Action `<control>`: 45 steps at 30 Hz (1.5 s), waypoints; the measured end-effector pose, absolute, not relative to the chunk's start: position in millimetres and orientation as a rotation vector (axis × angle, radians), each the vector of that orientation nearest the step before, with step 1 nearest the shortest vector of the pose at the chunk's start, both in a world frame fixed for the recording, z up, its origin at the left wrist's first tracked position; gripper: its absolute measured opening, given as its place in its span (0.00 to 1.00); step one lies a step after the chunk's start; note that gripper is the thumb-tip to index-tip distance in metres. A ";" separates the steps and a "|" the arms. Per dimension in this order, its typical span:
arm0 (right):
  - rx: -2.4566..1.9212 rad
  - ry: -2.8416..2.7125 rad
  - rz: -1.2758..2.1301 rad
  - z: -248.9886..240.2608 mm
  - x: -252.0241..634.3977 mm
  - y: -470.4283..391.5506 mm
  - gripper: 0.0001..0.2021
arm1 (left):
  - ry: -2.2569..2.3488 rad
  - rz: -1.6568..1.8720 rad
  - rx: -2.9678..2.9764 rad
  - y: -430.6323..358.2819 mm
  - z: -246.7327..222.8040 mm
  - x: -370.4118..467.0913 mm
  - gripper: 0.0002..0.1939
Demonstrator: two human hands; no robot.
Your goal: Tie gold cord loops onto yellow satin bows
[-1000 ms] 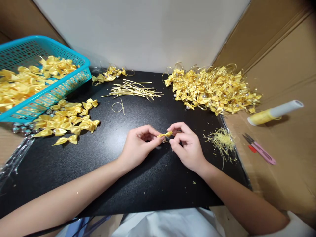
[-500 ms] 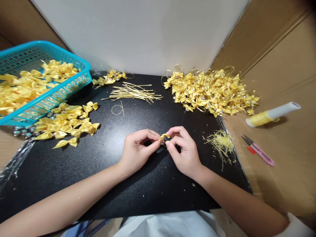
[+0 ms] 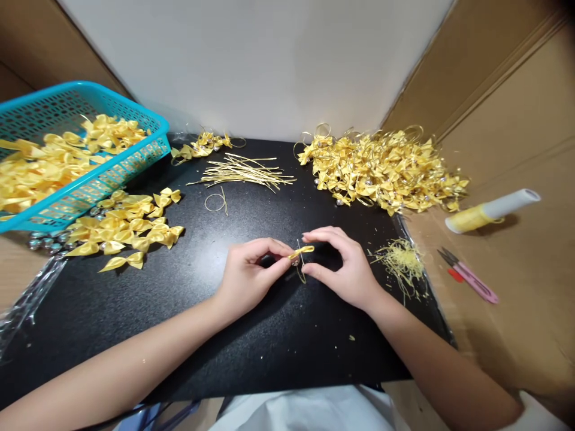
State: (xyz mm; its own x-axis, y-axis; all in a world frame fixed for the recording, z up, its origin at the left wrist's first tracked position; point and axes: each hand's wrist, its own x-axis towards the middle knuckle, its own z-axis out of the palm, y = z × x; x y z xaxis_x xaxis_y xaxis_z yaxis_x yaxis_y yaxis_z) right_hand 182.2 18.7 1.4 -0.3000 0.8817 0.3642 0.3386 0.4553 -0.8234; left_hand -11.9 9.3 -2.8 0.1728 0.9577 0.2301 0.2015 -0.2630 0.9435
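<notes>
My left hand (image 3: pixel 251 269) pinches a yellow ribbon bow (image 3: pixel 307 249) between thumb and fingertips above the middle of the black tabletop. A small silvery bell (image 3: pixel 295 261) hangs just under the bow, partly hidden by my thumb. Thin gold cord (image 3: pixel 301 278) crosses the bow and loops below it. My right hand (image 3: pixel 344 263) is just right of the bow, its thumb and fingers spread apart around the cord's ends. The thumb tip lies close to the cord; I cannot tell whether it touches.
A blue basket (image 3: pixel 112 163) of yellow bows stands at left, with loose bows (image 3: pixel 128 224) and bells (image 3: pixel 45 244) beside it. Cut gold cords (image 3: pixel 245 172) lie behind my hands. At right are a heap of finished bows (image 3: pixel 381 170), thread scraps (image 3: pixel 402 263), pink snips (image 3: pixel 476 281) and a tube (image 3: pixel 494 211).
My right hand has let go of the bow and cord, its fingers spreading and shifting right. My left hand still pinches the bow. The view has shifted slightly.
</notes>
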 end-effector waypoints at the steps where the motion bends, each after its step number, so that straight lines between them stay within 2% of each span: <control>1: -1.029 -1.855 0.792 1.0 181.5 19.0 0.11 | 1.116 1.153 1.636 9.0 -2.6 -11.6 0.03; 3: -1.046 -1.843 0.755 -0.1 179.3 18.9 0.05 | 1.101 1.146 1.647 8.4 -2.2 -11.1 0.03; 8: -0.995 -1.913 0.668 -2.2 179.1 19.6 0.11 | 1.108 1.149 1.653 7.2 -1.8 -11.0 0.02; 13: -0.935 -1.943 0.528 -3.2 178.5 20.1 0.04 | 1.052 1.157 1.690 8.0 -2.7 -9.9 0.03; 16: -1.011 -1.893 0.679 -0.3 177.3 19.5 0.05 | 1.018 1.164 1.750 9.0 -2.6 -9.9 0.04; 20: -1.074 -1.762 1.121 3.1 177.2 20.8 0.05 | 1.007 1.179 1.898 10.4 -1.6 -11.3 0.04; 23: -1.078 -1.640 1.243 0.1 175.1 22.6 0.05 | 0.996 1.168 2.001 12.2 -1.4 -12.2 0.03; 28: -1.034 -1.377 1.210 0.6 174.4 26.3 0.05 | 0.985 1.042 2.069 17.3 -4.5 -13.3 0.03; 33: -0.789 -0.896 1.111 26.8 198.3 35.4 0.08 | 1.144 0.846 1.943 23.1 -8.5 -13.1 0.06; 38: -0.818 -0.804 0.993 44.1 222.2 39.5 0.11 | 1.124 0.760 1.755 26.3 -9.8 -10.1 0.09; 45: -0.825 -0.770 1.066 40.0 220.2 41.1 0.09 | 1.028 0.747 1.603 22.7 -7.5 -9.6 0.09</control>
State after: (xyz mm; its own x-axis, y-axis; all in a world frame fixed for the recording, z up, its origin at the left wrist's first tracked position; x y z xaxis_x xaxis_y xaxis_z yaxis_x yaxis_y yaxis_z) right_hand 220.2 41.1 40.0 0.2958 0.9453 0.1379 -0.4274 0.2601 -0.8658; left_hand -9.6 22.7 -7.5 0.4374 0.8988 -0.0298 0.2495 -0.0895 0.9642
